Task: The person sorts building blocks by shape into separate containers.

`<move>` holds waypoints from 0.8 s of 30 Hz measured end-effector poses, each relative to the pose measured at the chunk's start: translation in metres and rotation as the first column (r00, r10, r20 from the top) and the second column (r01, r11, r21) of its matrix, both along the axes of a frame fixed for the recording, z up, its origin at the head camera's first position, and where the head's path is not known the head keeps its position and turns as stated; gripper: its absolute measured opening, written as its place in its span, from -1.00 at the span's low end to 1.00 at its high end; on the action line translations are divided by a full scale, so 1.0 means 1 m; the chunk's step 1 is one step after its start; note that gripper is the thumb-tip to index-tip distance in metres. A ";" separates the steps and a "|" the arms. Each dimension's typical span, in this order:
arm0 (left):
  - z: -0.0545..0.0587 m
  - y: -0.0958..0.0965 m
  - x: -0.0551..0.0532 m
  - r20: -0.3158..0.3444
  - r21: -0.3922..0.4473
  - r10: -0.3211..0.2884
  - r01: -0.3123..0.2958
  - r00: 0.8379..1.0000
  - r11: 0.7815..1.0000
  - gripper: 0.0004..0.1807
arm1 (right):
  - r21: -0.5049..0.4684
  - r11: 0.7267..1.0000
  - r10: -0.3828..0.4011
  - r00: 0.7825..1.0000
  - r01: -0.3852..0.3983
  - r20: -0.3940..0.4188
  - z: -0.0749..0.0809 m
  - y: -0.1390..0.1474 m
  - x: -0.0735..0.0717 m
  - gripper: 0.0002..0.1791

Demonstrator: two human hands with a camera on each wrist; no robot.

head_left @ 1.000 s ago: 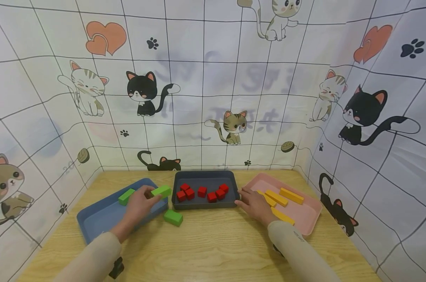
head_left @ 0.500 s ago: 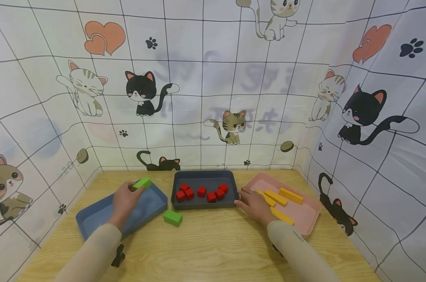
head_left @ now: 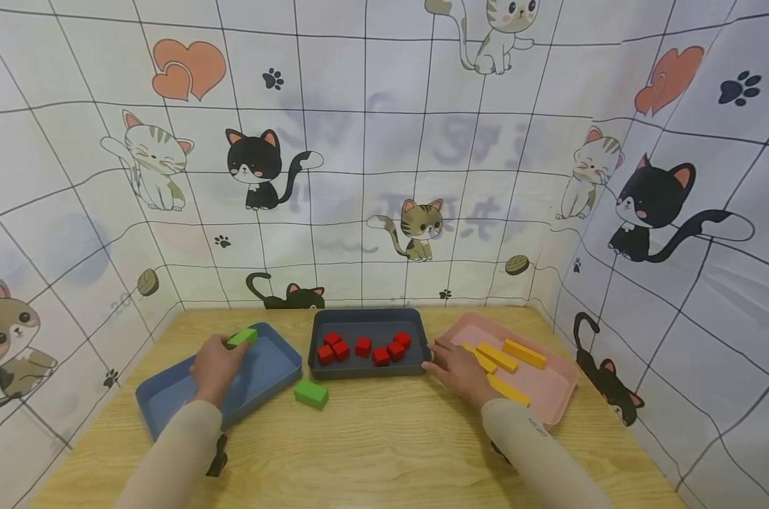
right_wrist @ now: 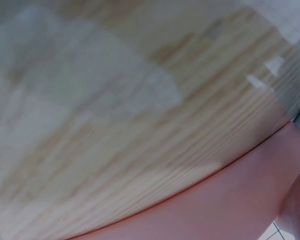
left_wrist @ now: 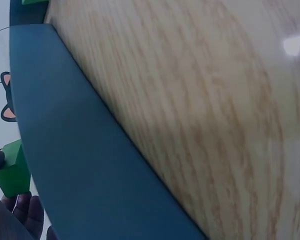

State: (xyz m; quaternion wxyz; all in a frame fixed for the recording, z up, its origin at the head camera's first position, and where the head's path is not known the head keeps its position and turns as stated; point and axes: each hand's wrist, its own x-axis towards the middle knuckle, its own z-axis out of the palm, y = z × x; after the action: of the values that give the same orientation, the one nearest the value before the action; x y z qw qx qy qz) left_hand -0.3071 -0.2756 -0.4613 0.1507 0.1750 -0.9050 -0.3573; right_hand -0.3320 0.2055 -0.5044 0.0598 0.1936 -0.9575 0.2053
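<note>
Over the blue tray (head_left: pixel 257 396), my left hand (head_left: pixel 215 366) pinches a green block (head_left: pixel 242 338) between thumb and fingers. In the left wrist view that green block (left_wrist: pixel 13 169) shows beyond the tray wall (left_wrist: pixel 85 135), with fingertips (left_wrist: pixel 30 212) under it. A second green block (head_left: pixel 311 394) lies on the table between the blue tray and the dark grey tray. My right hand (head_left: pixel 459 371) is at the near left side of the pink tray (head_left: pixel 553 399). Its fingers are relaxed, with the tips right at the dark tray's right rim.
Several red cubes (head_left: pixel 362 346) sit in the dark grey tray (head_left: pixel 372 318) at the back middle. Yellow bars (head_left: pixel 524 353) lie in the pink tray, partly behind the right hand. A cat-patterned cloth (head_left: pixel 359 155) encloses the wooden table (head_left: pixel 372 452) on the back and sides.
My left hand has carried the green block leftward from the blue tray's right end, then lowered it slightly over the tray. A green block seen there earlier is now hidden. The right hand stays put.
</note>
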 end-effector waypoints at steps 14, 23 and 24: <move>-0.008 -0.003 0.001 0.089 -0.078 -0.010 0.017 0.996 0.997 -0.40 | -0.002 1.000 -0.012 1.000 0.012 0.003 -0.003 -0.001 -0.001 -0.29; -0.003 -0.006 0.001 0.131 -0.100 -0.026 0.039 0.991 0.994 -0.32 | 0.004 1.000 -0.008 1.000 0.008 -0.004 -0.003 0.000 -0.002 -0.29; -0.003 -0.006 0.001 0.128 -0.099 -0.027 0.040 0.991 0.994 -0.32 | 0.005 1.000 -0.008 1.000 0.008 -0.001 -0.003 0.000 -0.002 -0.29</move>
State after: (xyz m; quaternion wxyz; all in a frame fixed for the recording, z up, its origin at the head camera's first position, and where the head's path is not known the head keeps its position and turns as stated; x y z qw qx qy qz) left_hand -0.3063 -0.2815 -0.4641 0.0956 0.1742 -0.9326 -0.3014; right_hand -0.3341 0.2056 -0.5073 0.0606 0.1900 -0.9588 0.2024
